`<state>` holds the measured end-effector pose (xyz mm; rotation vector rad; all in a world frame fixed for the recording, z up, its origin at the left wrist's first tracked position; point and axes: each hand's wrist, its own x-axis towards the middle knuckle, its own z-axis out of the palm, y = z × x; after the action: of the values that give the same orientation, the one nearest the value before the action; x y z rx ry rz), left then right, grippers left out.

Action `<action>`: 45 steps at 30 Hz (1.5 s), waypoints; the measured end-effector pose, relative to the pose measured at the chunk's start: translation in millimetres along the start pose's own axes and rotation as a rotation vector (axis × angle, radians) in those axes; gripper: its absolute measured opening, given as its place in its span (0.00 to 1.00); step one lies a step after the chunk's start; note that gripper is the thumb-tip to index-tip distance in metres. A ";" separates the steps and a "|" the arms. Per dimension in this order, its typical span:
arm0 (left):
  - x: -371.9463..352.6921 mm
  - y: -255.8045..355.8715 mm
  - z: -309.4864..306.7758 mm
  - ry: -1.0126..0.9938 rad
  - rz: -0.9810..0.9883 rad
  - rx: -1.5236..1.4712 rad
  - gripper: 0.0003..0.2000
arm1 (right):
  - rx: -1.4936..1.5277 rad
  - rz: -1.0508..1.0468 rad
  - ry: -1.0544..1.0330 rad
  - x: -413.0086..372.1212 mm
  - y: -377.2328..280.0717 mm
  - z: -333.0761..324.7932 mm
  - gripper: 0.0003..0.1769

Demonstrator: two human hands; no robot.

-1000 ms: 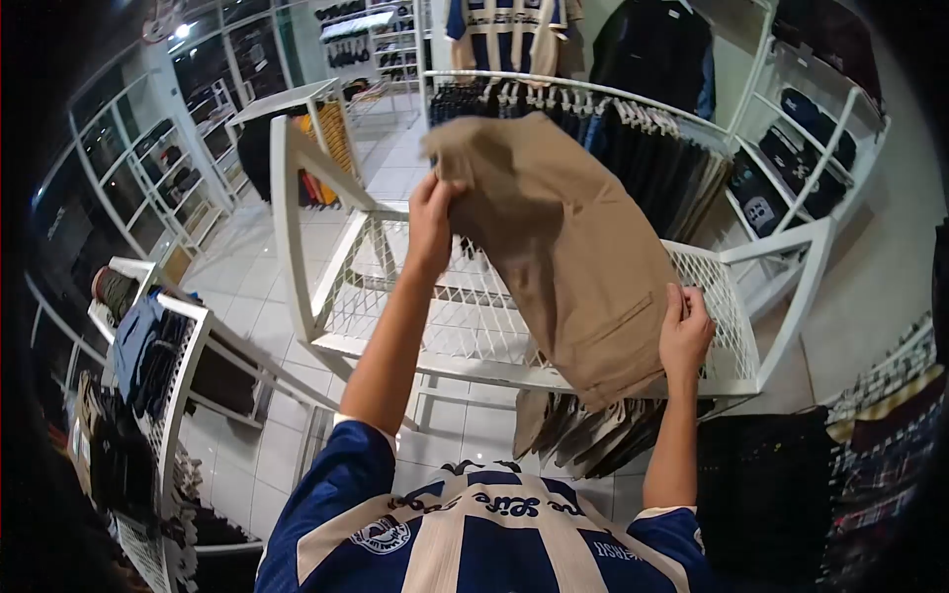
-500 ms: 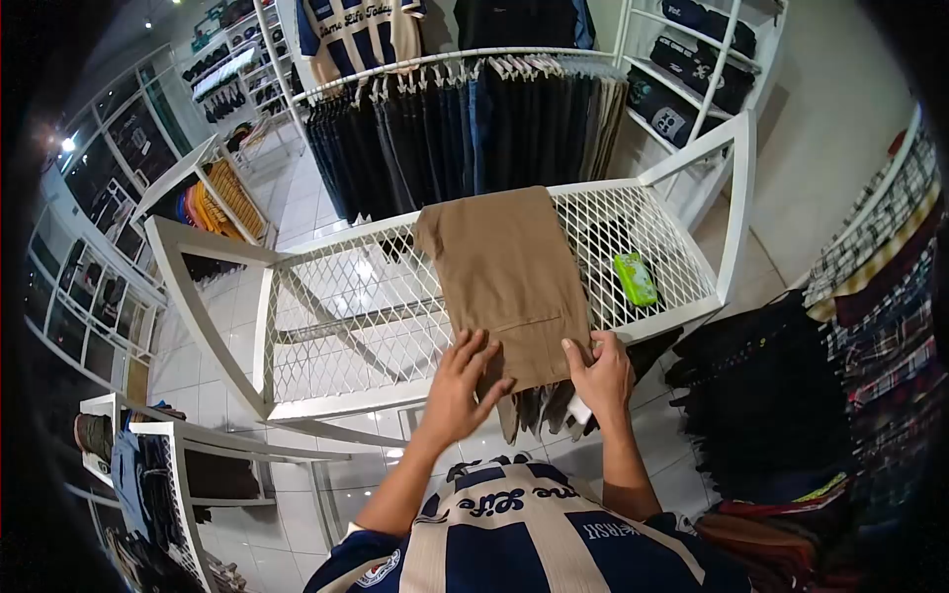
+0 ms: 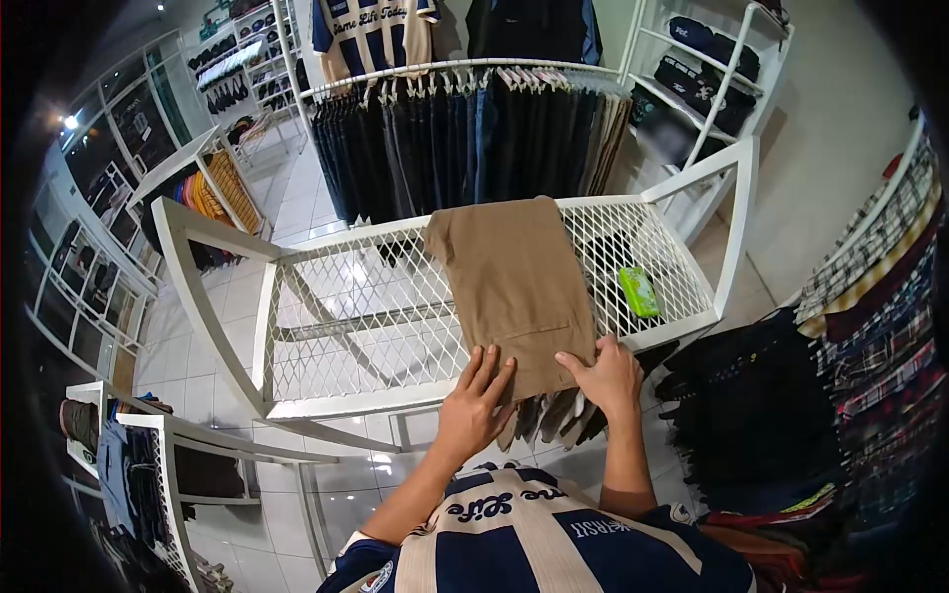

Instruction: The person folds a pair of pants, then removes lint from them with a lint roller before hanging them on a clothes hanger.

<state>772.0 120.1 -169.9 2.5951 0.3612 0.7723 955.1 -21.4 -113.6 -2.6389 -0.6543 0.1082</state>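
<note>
Folded brown trousers (image 3: pixel 514 272) lie lengthwise across a white metal mesh rack top (image 3: pixel 356 287), their near end overhanging its front edge. A pocket slit shows near that end. My left hand (image 3: pixel 474 415) rests at the near left edge of the cloth, fingers stretched out and lying on it. At the near right edge, my right hand (image 3: pixel 608 379) has its thumb on top of the cloth and its fingers curled at the side, closed on the edge. What the right fingertips do underneath is hidden.
A bright green packet (image 3: pixel 639 293) sits on the mesh to the right of the trousers. Clothes hang below the rack's near edge. Behind it stands a rail of hanging trousers (image 3: pixel 455 148). Shirts (image 3: pixel 890 296) hang at the right, and a low white shelf (image 3: pixel 213 450) stands at the left.
My left hand has moved slightly down and its fingers have drawn closer together. My right thumb has shifted a little left onto the cloth. The view has tilted slightly, and the trousers remain on the rack.
</note>
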 end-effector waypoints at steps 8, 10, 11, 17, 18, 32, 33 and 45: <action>-1.5 0.2 5.5 0.045 0.059 0.021 0.27 | 0.429 -0.070 0.224 -2.3 -0.5 14.6 0.28; 0.4 1.7 5.7 0.028 0.003 -0.090 0.26 | 0.643 -0.108 0.250 0.0 -18.1 9.9 0.23; 1.8 2.5 3.4 0.025 0.019 -0.109 0.27 | 0.770 -0.185 0.283 2.0 -32.3 8.9 0.22; -6.0 -18.9 -25.6 0.064 -0.406 -1.062 0.36 | 0.833 -0.631 0.128 -1.0 -128.3 7.5 0.13; -10.2 -24.4 -35.9 0.120 -0.566 -1.313 0.38 | 0.814 -0.720 0.079 -6.5 -143.2 8.9 0.13; -57.3 -60.1 -83.3 0.654 -0.807 -0.996 0.34 | 0.762 -0.877 -0.199 -44.2 -135.8 60.1 0.24; -56.3 -58.9 -82.3 0.649 -0.797 -0.867 0.34 | 0.681 -0.804 -0.070 -34.5 -120.2 54.1 0.21; -88.0 -80.2 -98.0 0.569 -0.871 -0.507 0.08 | 0.180 -0.282 0.392 -5.2 9.0 52.2 0.26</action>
<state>634.5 190.0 -171.8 1.4745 1.1744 1.0505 945.4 -11.3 -164.9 -2.2766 -0.8226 -0.4027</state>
